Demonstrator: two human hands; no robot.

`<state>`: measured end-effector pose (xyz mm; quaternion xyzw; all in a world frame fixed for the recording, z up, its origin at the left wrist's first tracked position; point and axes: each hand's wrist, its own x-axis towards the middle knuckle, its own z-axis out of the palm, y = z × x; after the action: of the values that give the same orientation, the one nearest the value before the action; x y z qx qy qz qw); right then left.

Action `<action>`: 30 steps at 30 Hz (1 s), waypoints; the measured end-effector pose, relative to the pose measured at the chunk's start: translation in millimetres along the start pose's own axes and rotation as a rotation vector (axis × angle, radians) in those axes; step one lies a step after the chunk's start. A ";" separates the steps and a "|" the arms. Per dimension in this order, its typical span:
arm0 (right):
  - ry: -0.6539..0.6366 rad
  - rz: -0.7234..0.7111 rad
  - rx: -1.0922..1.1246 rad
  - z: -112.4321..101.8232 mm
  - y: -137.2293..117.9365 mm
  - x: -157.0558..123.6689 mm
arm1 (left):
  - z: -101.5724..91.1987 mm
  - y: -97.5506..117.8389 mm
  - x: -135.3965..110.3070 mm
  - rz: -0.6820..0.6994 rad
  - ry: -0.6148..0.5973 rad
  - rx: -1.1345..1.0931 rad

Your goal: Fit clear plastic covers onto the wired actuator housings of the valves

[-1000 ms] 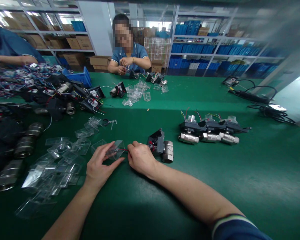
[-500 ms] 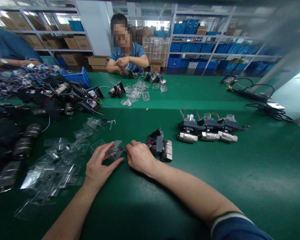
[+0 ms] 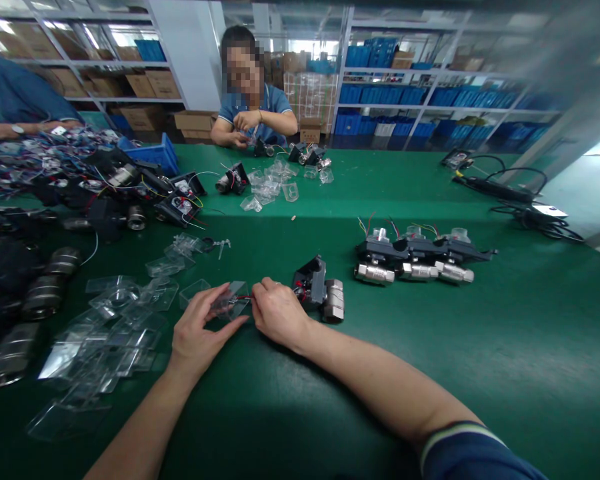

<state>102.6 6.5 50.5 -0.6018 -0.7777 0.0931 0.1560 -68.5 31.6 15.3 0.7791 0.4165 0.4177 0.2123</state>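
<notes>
My left hand [image 3: 200, 330] is closed around a clear plastic cover [image 3: 237, 300], thumb below it and fingers above. Thin reddish wires run from the cover's side into the pinched fingers of my right hand [image 3: 280, 312]. Just beyond that hand, a dark grey actuator housing [image 3: 314, 283] lies on its side, joined to a metal ball valve [image 3: 334, 301]. The wires appear to lead towards this housing, though my right hand hides part of their run. Loose clear covers [image 3: 115, 333] lie heaped to the left of my left hand.
Several finished-looking valve units [image 3: 413, 257] stand in a row at right. Dark housings and valves [image 3: 45, 287] crowd the left side, below a wire heap [image 3: 40, 157] and a blue bin [image 3: 155, 155]. A co-worker [image 3: 253, 100] handles parts across the green table [image 3: 405, 400]. Black cables [image 3: 515, 193] lie far right.
Almost nothing differs. My right hand has shifted very slightly left, closer to the cover; both hands keep their grips.
</notes>
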 end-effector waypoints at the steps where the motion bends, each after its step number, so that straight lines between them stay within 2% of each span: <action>1: 0.007 0.003 0.007 0.1 0.0 -0.1 | 0.0 0.5 0.2 -0.007 0.001 0.002; 10: 0.046 0.034 0.034 1.8 -0.8 0.1 | 2.0 -1.6 -0.4 -0.030 0.005 0.000; 19: 0.096 -0.016 -0.010 10.1 1.1 0.8 | -1.9 0.0 2.2 0.116 0.001 0.192; 22: 0.108 -0.039 -0.031 10.9 1.8 0.1 | -1.9 0.0 2.6 0.133 0.009 0.193; 30: 0.124 -0.109 -0.129 9.6 3.5 -1.0 | -0.5 0.5 0.9 0.004 -0.003 0.060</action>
<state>102.6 6.9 40.3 -0.5720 -0.8025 -0.0029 0.1696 -68.5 32.0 16.4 0.7864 0.4271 0.4044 0.1887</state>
